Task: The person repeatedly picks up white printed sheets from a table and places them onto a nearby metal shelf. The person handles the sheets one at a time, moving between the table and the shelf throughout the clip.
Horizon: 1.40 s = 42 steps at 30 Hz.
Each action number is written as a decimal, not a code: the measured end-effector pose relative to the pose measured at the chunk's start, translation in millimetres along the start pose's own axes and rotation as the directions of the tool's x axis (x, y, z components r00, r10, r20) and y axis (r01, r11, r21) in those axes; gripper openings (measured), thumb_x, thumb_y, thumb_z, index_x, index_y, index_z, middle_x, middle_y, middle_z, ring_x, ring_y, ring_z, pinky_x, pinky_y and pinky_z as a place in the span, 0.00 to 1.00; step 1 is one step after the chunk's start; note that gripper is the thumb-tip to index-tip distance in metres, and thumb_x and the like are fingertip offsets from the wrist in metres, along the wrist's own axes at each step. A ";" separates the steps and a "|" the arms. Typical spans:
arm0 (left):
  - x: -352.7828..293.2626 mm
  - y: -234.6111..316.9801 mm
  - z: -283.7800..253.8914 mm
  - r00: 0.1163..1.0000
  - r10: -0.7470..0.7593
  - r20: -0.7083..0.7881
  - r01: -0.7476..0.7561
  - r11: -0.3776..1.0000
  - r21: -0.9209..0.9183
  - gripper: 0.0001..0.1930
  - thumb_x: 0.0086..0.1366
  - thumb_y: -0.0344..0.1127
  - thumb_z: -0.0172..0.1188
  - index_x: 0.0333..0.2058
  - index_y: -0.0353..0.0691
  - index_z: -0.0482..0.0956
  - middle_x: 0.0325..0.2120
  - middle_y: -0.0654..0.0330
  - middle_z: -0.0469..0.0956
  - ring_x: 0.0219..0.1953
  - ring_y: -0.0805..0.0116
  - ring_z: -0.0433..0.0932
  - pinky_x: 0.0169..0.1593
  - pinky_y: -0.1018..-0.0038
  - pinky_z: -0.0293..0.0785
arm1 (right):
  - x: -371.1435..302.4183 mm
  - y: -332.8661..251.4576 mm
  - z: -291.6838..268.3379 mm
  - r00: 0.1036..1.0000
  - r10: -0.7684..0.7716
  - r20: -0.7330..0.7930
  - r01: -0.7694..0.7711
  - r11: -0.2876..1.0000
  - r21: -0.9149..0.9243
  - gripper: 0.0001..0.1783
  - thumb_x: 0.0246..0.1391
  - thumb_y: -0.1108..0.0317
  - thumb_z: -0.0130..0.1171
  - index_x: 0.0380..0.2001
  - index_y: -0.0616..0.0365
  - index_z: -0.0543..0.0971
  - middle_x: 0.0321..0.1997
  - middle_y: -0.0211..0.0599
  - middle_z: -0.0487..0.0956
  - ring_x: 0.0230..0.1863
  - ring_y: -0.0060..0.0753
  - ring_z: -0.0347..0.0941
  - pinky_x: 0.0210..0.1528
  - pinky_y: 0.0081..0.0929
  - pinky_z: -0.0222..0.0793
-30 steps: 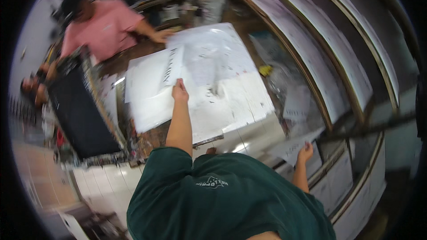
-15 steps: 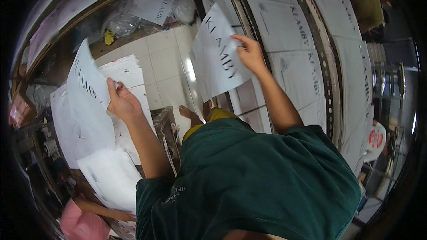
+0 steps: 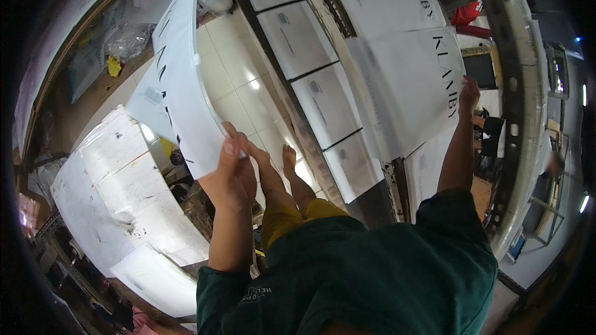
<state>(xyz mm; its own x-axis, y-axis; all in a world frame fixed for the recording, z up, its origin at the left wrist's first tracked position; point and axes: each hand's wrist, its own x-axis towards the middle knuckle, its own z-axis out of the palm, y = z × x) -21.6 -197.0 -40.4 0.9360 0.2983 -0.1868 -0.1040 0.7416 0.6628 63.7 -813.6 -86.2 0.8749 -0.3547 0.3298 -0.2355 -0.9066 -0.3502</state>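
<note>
My left hand (image 3: 234, 164) is closed on the lower edge of a bundle of thin white sheets (image 3: 197, 96) with dark printing, which stands up bent in front of me. To the right, my right hand (image 3: 470, 94) has its fingers closed at the far edge of another printed white sheet (image 3: 397, 93). That sheet lies slanted across the rack and looks slightly see-through. Whether it is a flat sheet or a flat bag, I cannot tell.
Similar white sheets (image 3: 320, 96) lie in rows on dark-framed racks at the middle. A stained white board (image 3: 146, 192) stands low left, with a white stack (image 3: 158, 278) on it. Clear plastic wrap (image 3: 127, 40) lies at the far left. Pink cloth (image 3: 144, 322) shows at the lower left.
My body has turned to the right. My right hand has carried its sheet right, over the rack. My left hand, still holding its sheets, has moved toward the middle.
</note>
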 end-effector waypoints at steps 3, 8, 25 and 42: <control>-19.1 -15.9 4.7 0.993 -0.111 -0.043 0.114 0.992 0.059 0.25 0.52 0.28 0.60 0.48 0.37 0.61 0.37 0.61 0.67 0.41 0.70 0.67 0.37 0.78 0.63 | 17.8 42.6 8.8 0.990 -0.119 -0.071 0.120 0.993 0.007 0.22 0.37 0.82 0.40 0.37 0.56 0.75 0.36 0.37 0.75 0.40 0.33 0.71 0.43 0.25 0.64; -38.7 -48.5 -20.2 0.955 -0.227 -0.189 0.245 0.966 0.078 0.27 0.50 0.30 0.62 0.49 0.40 0.62 0.37 0.64 0.68 0.39 0.71 0.68 0.41 0.75 0.63 | 35.1 44.0 7.9 0.998 -0.046 -0.032 0.044 0.996 -0.072 0.20 0.36 0.82 0.41 0.34 0.56 0.74 0.35 0.37 0.75 0.39 0.34 0.72 0.41 0.25 0.65; -70.8 -65.0 -49.2 0.906 -0.309 -0.289 0.340 0.938 0.062 0.22 0.51 0.29 0.60 0.46 0.40 0.64 0.35 0.63 0.70 0.40 0.72 0.68 0.43 0.74 0.64 | 54.8 66.1 9.5 0.995 0.099 -0.001 -0.098 0.990 -0.098 0.21 0.37 0.78 0.39 0.35 0.54 0.76 0.40 0.41 0.75 0.45 0.38 0.70 0.48 0.30 0.62; -96.4 -46.1 -34.9 0.919 -0.329 -0.217 0.347 0.937 0.051 0.17 0.54 0.27 0.57 0.43 0.45 0.66 0.33 0.67 0.69 0.33 0.75 0.68 0.36 0.77 0.63 | 26.9 10.0 27.8 0.890 -0.173 -0.421 0.011 0.933 -0.361 0.18 0.40 0.66 0.52 0.39 0.42 0.76 0.40 0.37 0.76 0.42 0.44 0.70 0.45 0.39 0.64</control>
<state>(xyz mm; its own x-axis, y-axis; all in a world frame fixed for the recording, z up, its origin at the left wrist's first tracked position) -118.7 -239.0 -78.2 0.8218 0.1606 -0.5466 0.2443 0.7674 0.5928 96.6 -825.8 -105.2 0.6413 -0.2554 0.7235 -0.3630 -0.9318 -0.0071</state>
